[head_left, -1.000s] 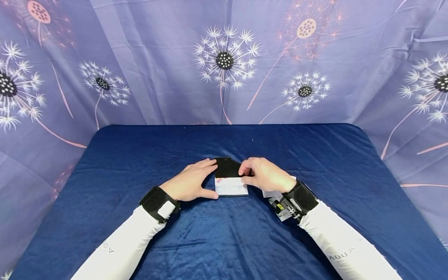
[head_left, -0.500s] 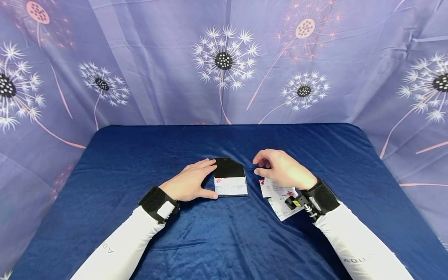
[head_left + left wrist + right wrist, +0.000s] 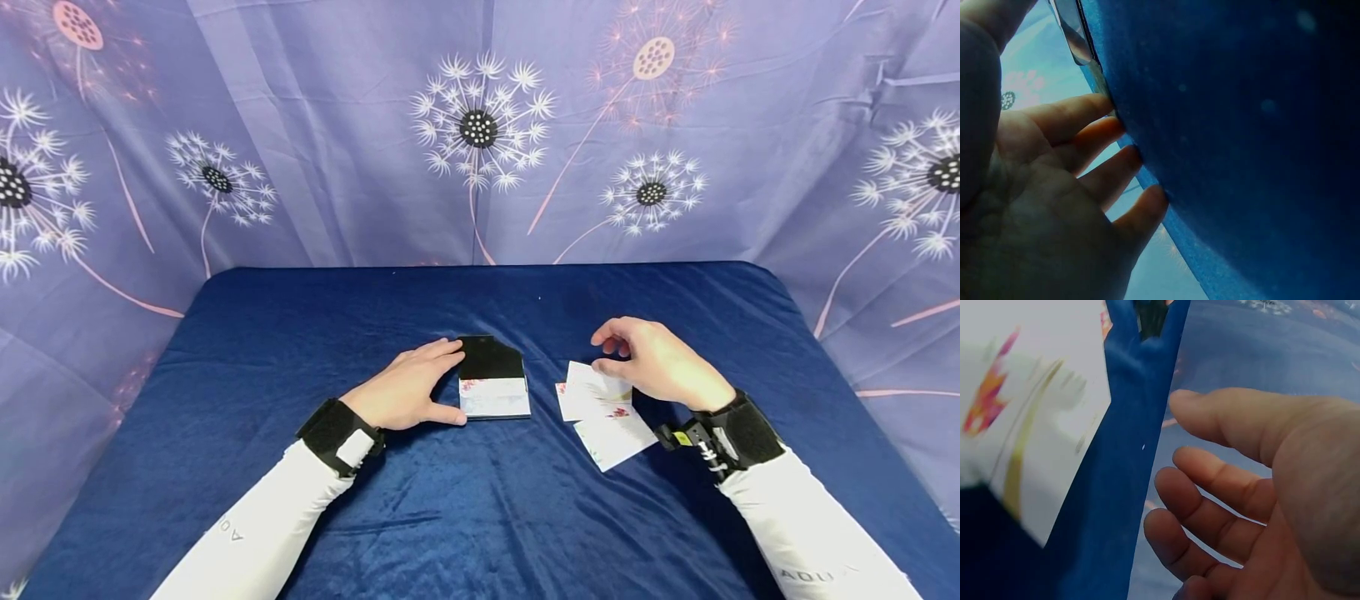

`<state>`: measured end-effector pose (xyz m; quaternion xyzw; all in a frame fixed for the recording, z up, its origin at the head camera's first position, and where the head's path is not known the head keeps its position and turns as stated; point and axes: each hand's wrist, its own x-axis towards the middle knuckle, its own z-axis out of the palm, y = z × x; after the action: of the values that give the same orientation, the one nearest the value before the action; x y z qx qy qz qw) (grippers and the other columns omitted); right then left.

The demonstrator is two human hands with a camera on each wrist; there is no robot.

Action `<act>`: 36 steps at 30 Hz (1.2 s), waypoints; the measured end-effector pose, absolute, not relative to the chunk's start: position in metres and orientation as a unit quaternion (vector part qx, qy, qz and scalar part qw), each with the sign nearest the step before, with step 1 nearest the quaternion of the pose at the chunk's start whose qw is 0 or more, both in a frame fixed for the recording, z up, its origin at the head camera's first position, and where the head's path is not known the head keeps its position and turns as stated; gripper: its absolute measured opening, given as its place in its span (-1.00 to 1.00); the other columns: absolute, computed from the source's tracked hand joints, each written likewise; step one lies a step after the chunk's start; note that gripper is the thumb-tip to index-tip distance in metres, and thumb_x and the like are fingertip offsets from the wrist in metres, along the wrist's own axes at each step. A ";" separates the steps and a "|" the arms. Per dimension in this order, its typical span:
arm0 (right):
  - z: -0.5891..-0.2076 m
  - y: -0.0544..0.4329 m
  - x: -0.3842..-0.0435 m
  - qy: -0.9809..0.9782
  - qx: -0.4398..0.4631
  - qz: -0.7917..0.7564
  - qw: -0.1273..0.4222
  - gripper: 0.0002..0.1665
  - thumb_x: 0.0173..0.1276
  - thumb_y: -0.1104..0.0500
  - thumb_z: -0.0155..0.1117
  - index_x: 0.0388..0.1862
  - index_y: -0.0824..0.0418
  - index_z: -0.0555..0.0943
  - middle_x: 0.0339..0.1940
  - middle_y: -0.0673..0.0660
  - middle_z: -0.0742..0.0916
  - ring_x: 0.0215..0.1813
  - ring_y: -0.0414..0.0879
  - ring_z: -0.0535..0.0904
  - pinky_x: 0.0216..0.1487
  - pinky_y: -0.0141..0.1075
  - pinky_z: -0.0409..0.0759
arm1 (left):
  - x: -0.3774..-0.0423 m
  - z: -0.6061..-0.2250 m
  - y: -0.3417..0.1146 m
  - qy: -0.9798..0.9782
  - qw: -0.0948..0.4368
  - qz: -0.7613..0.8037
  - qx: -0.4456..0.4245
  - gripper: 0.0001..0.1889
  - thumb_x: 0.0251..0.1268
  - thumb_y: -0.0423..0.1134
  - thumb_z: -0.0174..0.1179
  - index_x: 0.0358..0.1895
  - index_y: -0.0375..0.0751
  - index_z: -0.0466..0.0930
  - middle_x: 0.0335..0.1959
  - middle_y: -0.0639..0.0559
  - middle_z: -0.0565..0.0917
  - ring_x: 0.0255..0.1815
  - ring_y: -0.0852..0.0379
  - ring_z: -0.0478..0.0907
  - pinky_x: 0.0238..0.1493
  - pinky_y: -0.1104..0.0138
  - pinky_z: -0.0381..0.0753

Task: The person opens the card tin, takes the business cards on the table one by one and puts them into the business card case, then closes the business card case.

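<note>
A black card holder (image 3: 491,358) lies mid-table with its flap folded back. White cards with a red floral print (image 3: 495,402) sit in its lower part. My left hand (image 3: 408,390) rests on the cloth with straight fingers, its thumb and fingertips at the holder's left edge. Several loose printed cards (image 3: 615,442) overlap each other to the right of the holder. Over their upper right side hovers my right hand (image 3: 663,362), fingers loosely bent, the thumb overlapping a card in the head view. Nothing shows between its thumb and fingers in the right wrist view.
Dark blue velvety cloth (image 3: 360,308) covers the table. Behind and beside it hangs a purple curtain (image 3: 330,167) with dandelion prints. A camera strap (image 3: 742,442) is on the right wrist, and another strap (image 3: 337,437) is on the left.
My right hand has moved right, from the card holder to above the loose cards, uncovering more of them. My left hand and the holder have stayed in place.
</note>
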<state>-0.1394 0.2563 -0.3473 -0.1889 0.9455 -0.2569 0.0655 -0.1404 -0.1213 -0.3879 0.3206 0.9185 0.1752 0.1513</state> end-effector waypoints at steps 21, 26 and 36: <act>-0.373 0.290 -0.116 0.956 -0.192 -0.213 0.067 -0.55 0.28 0.05 0.64 0.05 0.23 0.73 -0.12 0.04 0.71 -0.06 -0.01 0.61 -0.04 -0.05 0.57 | -0.141 -0.387 -0.122 0.919 0.151 0.174 0.320 0.01 0.35 0.24 0.42 0.66 -0.29 0.23 0.71 -0.16 0.15 0.73 -0.14 -0.01 0.62 -0.14 0.11; -0.375 0.290 -0.114 0.954 -0.200 -0.216 0.055 -0.61 0.26 0.10 0.66 -0.03 0.20 0.73 -0.15 0.03 0.69 -0.10 -0.02 0.59 -0.07 -0.06 0.56 | -0.141 -0.387 -0.121 0.919 0.152 0.172 0.321 0.02 0.36 0.25 0.41 0.66 -0.29 0.22 0.72 -0.15 0.14 0.73 -0.14 -0.01 0.62 -0.14 0.11; -0.375 0.290 -0.114 0.956 -0.168 -0.232 0.066 -0.61 0.26 0.09 0.65 -0.05 0.15 0.65 -0.20 0.02 0.70 -0.16 -0.07 0.59 -0.13 -0.12 0.53 | -0.139 -0.385 -0.121 0.919 0.154 0.171 0.320 0.02 0.36 0.25 0.41 0.67 -0.30 0.22 0.72 -0.15 0.14 0.73 -0.16 0.00 0.62 -0.15 0.11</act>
<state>-0.1143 0.2895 -0.3754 -0.1681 0.9558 -0.2320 0.0655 -0.1389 -0.1208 -0.3855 0.3203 0.9189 0.1709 0.1542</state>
